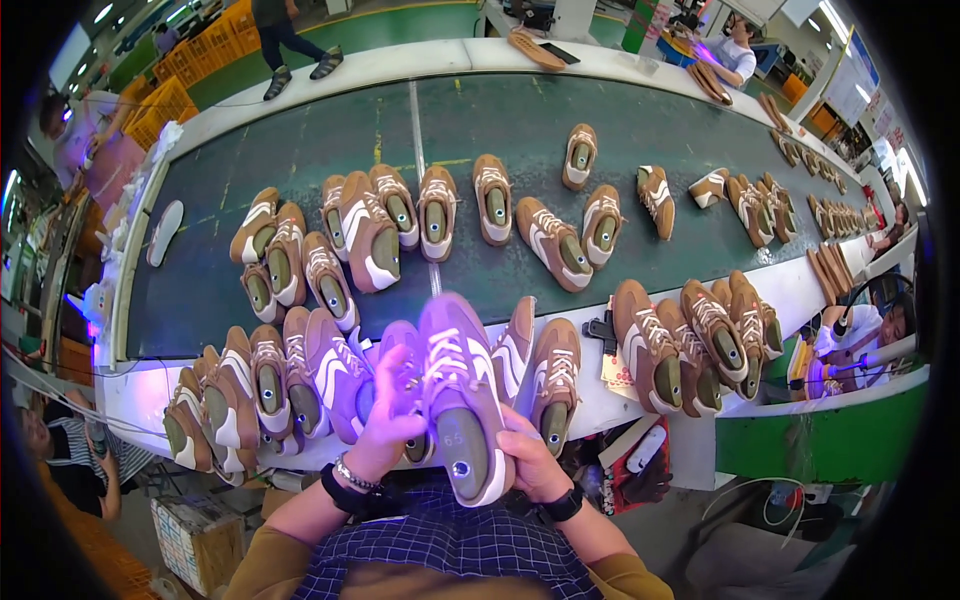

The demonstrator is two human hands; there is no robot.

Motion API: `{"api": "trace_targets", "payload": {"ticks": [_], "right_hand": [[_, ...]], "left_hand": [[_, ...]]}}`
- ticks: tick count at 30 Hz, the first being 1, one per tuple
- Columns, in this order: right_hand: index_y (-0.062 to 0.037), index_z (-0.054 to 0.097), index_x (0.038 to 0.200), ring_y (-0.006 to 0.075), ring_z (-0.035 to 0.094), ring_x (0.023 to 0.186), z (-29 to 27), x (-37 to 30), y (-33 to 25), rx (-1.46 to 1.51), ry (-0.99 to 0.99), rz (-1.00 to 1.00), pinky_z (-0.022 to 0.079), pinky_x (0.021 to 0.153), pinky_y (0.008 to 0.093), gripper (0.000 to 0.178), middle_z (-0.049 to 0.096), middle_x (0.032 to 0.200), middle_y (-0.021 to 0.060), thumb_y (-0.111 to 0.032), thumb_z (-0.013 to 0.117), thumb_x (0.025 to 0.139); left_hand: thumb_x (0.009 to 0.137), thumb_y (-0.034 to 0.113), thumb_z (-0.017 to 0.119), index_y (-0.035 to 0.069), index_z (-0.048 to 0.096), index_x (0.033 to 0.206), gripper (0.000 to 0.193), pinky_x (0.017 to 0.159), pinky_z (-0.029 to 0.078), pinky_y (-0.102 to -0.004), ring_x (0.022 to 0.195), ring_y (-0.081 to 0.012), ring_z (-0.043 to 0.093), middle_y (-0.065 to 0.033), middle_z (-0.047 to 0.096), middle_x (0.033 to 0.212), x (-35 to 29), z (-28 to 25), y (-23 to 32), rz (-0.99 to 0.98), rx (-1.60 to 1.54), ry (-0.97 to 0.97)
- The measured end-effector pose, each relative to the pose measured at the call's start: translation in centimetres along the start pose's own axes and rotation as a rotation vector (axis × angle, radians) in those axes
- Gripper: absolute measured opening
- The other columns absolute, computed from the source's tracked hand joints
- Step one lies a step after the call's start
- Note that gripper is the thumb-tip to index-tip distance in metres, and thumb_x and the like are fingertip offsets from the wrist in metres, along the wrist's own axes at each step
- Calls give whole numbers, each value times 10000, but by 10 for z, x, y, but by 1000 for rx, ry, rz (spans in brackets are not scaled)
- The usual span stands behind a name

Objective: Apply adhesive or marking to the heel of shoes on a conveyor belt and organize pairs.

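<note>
My right hand (530,455) clamps brown shoe (478,392) by its heel, near white ledge (132,393) | my left hand (388,418): fingers spread, just beside it | olive insole (464,440) inside (round heel mark (461,469)) | white laces (444,352), suede-looking upper (450,313)

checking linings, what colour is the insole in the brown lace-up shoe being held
The insole is olive green, best seen in the head view.

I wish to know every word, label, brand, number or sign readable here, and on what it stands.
Pale number on the olive-green insole of the brown, white-striped lace-up shoe in the right hand: legible, but I leave it unquoted.
Round blue-and-white heel mark on that insole: too small to read.
Red-patterned pale card: too small.
White-and-blue board, upper right: too blurred.
</note>
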State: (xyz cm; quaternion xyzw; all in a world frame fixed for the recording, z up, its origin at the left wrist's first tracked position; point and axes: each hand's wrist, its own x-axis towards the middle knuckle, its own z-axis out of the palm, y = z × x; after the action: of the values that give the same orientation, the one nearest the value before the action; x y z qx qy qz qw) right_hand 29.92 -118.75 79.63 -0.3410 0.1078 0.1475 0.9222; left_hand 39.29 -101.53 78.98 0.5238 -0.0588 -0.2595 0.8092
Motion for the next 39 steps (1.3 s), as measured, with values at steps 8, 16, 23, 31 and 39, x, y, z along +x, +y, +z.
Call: {"api": "trace_targets", "payload": {"ticks": [8,16,23,31,39], "right_hand": [[2,578,969,110,577,770,7,18,8,-819,594,-568,479,721,257,178,616,848,50,-53,639,812],[43,509,1071,243,563,837,-65,38,55,-1112,987,-509,452,782,332,410,568,921,133,-153,698,765],[45,467,1098,274,556,872,-64,38,58,-1437,1057,-470,443,780,366,470,553,968,163,-179,705,761],[36,428,1166,276,579,986,-81,81,54,-1131,867,-386,450,858,363,590,565,1068,177,-131,746,698],[79,538,1088,221,623,814,-61,91,18,-601,847,-340,508,754,325,463,622,969,133,-98,696,690]], "left_hand": [[724,669,585,106,188,1435,990,1040,284,-562,1303,-434,284,-264,263,1425,-7,-13,4,-315,-1057,-390],[723,416,710,-26,381,1312,807,983,398,-502,1127,-400,508,-255,488,1254,-31,-100,-5,-100,-864,-198],[625,562,619,-8,537,1077,732,764,490,-444,858,-342,589,-215,562,991,-61,-140,1,-77,-499,123],[650,431,611,-15,505,1163,688,880,443,-434,985,-329,562,-201,556,1109,-65,-165,10,-126,-714,35],[822,302,492,-14,529,1189,485,947,437,-371,1027,-253,586,-135,607,1130,-51,-151,54,-2,-588,265]]}}
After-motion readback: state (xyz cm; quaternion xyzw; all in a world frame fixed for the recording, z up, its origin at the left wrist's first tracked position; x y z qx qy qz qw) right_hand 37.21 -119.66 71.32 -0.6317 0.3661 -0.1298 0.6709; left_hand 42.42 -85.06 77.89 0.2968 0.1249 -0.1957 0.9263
